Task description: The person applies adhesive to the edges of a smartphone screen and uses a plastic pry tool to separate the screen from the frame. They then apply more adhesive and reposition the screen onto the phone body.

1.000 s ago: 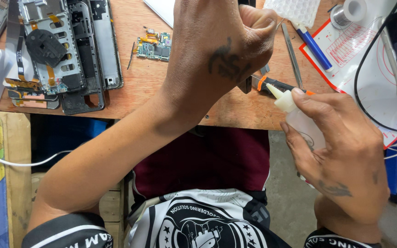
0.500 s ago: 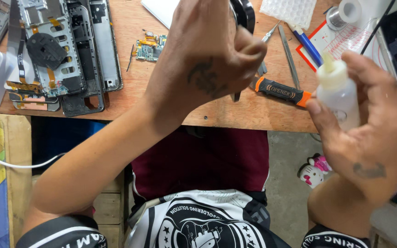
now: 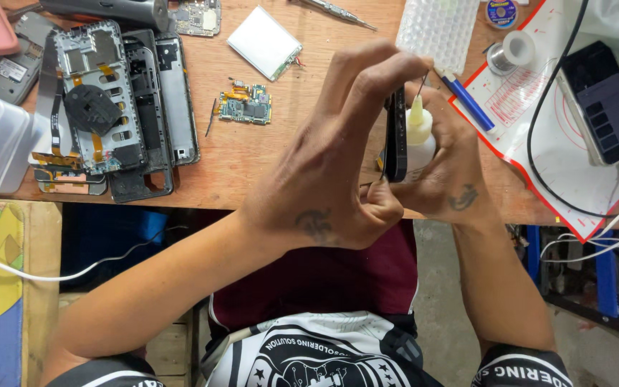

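My left hand (image 3: 324,179) is clamped on a thin black phone part (image 3: 395,136), held on edge above the front edge of the wooden bench (image 3: 266,172). My right hand (image 3: 442,175) is wrapped around a small white squeeze bottle (image 3: 419,136), its fine needle tip up against the top of the part. On the bench to the left lie a small circuit board (image 3: 245,107) and an opened phone frame (image 3: 109,107); a blue pen (image 3: 467,100) sits just right of my hands

Two circuit boards (image 3: 245,107), two solder spools (image 3: 510,51), one blue pen (image 3: 467,100).
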